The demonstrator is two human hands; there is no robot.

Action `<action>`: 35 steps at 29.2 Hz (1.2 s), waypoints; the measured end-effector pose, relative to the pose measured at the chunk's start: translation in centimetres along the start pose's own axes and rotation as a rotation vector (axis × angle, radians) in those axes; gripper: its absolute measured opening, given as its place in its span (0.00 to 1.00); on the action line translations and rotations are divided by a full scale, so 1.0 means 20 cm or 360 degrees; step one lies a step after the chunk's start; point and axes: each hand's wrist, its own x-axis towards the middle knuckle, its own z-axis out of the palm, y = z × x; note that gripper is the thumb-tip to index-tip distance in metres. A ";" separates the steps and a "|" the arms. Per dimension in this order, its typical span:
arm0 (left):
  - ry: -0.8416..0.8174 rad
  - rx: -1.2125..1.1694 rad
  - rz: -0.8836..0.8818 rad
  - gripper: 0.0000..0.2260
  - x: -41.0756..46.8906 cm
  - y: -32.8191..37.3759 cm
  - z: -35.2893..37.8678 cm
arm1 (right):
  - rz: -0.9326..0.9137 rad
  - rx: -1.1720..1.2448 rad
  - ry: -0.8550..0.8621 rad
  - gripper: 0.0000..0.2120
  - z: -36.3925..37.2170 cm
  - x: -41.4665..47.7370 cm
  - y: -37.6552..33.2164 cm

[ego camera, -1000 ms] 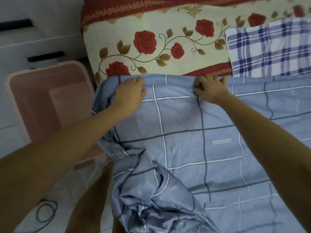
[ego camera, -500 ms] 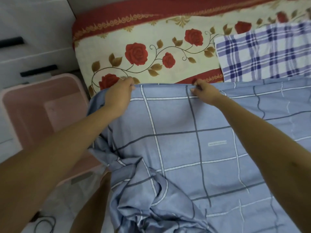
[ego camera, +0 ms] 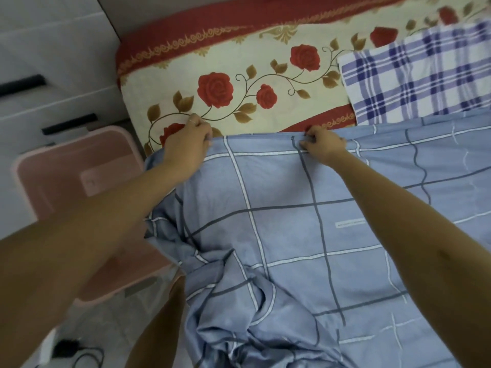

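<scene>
A blue checked bedsheet [ego camera: 287,213] lies spread over the bed, bunched and hanging off the near left corner. My left hand [ego camera: 186,147] grips its far edge at the left, fingers curled over the hem. My right hand [ego camera: 322,146] pinches the same far edge further right. Beyond the edge the bed's cream sheet with red roses [ego camera: 239,83] is bare.
A purple and white checked pillow [ego camera: 419,78] lies at the far right of the bed. A pink plastic bin [ego camera: 71,187] stands on the floor left of the bed, with white drawers [ego camera: 47,75] behind it. A black cable [ego camera: 79,354] lies on the floor.
Both hands have pulled the sheet's far edge further up the bed and stretched it flatter. The view has shifted a little.
</scene>
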 end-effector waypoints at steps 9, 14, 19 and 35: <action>-0.0068 0.0176 0.0185 0.17 0.04 0.30 0.10 | -0.0232 0.0113 0.0274 0.08 -0.03 0.01 0.02; -0.0028 0.0124 0.0240 0.17 0.15 0.61 0.33 | -0.0525 -0.0221 0.0297 0.10 -0.08 0.01 0.18; 0.0152 0.0073 0.0301 0.13 0.31 0.83 0.50 | -0.0238 -0.0417 0.0221 0.16 -0.18 0.08 0.54; 0.0340 0.0020 0.0831 0.10 0.53 0.96 0.68 | 0.0056 -0.0287 0.0185 0.18 -0.33 0.28 0.99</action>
